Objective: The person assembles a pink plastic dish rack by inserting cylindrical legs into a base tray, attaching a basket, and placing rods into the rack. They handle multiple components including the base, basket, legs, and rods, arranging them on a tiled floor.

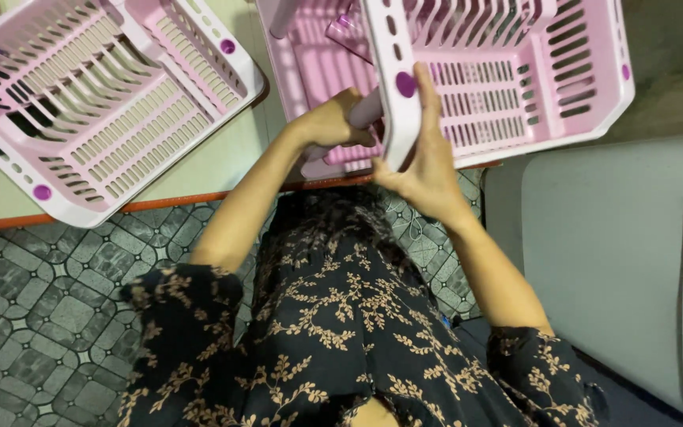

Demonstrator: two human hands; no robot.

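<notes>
- Nearest the camera is the person's dark dress with a tan leaf print point(341, 316), filling the lower middle of the view.
- The right hand point(424, 158) has its grip clamped on the white corner frame point(393, 87) of a pink dish rack point(515, 79), fingers stretched up along the frame beside a purple round cap point(405, 84).
- The left hand point(333, 122) has its grip closed round a pale pink tube leg point(365, 111), which runs up into that same corner, so the leg sits between the two hands.
- The rack is tilted, its slatted wall facing the camera, above a pink tray point(318, 63) on the tabletop point(223, 158).
- A second pink dish rack point(96, 103) lies well apart to the left on the same tabletop.
- Patterned floor tiles point(41, 316) show below the tabletop's orange edge.
- A grey-white plastic piece point(610, 261) stands at the right.
</notes>
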